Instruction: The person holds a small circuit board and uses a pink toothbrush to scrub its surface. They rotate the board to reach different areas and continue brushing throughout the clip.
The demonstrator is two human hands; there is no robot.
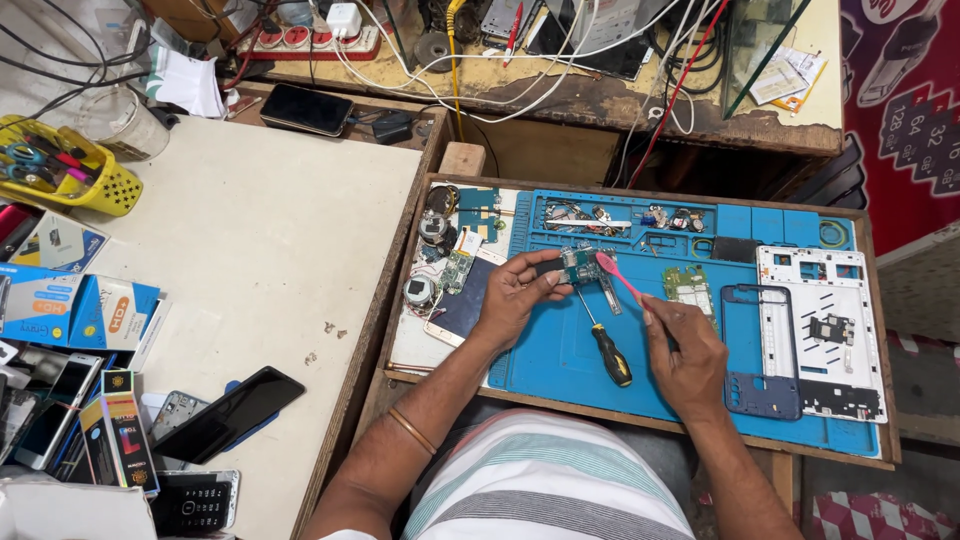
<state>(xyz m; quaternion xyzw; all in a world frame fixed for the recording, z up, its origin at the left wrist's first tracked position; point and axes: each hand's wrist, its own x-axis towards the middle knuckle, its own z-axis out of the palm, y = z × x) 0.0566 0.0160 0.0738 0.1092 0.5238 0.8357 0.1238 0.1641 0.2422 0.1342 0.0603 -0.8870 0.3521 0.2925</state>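
Currently on the bench: left hand [515,290] grips a small circuit board [578,266] above the blue work mat [560,350]. Right hand [685,352] is clenched round a pink brush [622,282], bristles at the board. Phone stands dismantled: white inner frame [822,330] and dark bezel [760,350] lie apart, reassembly outstanding. Screwdriver [605,345] lies idle. Mat's top compartments [620,218] hold small loose parts; yellow basket [95,175] holds tools.

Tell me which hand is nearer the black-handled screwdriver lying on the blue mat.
Right. The right hand sits just beside the screwdriver, by its handle. The left hand is farther up-left, holding a circuit board.
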